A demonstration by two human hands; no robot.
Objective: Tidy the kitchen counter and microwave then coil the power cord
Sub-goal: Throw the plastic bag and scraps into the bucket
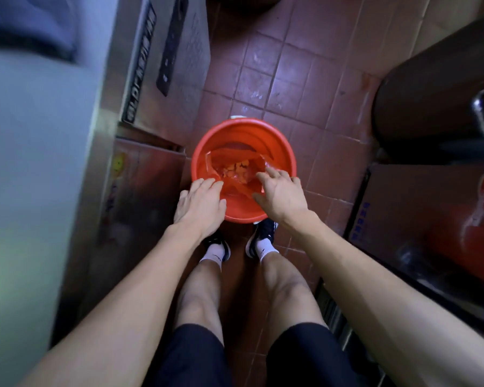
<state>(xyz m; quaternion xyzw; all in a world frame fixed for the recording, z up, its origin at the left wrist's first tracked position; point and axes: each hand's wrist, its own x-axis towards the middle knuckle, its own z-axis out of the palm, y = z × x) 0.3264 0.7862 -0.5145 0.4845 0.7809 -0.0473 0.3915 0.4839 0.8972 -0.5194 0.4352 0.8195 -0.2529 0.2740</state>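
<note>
Spillage is the risk I am watching for as I am looking down on this. Both hands are reaching into the red bucket (243, 169), which is standing on the tiled floor (285, 68) at twelve o'clock from the person's shoes. The left hand (200, 203) is resting over the rim at about eight o'clock, its fingers (207, 185) straight and slightly spread, gripping nothing that I can make out. The right hand (282, 195) is coming in at about four o'clock with its fingers (274, 174) apart, their tips touching the edge of the red plastic bag (235, 185) that is lining the bucket; I cannot tell whether they are pinching it. Orange scraps (239, 170) are lying in the bag's middle.

If only one side of the bag is lifted, I judge the thin plastic could sag or tear and tip the scraps into the bucket or onto the floor. The bucket is also sitting just in front of the toes, so a knock could shift it.

As for writing, the cardboard box (162, 68) at ten o'clock is carrying dark strips of print, too blurred for me to read. The box (419, 208) at three o'clock is showing blue characters and a red figure, also unreadable. Each white sock is bearing a small dark mark I cannot identify. The counter, microwave and power cord are not showing here.
</note>
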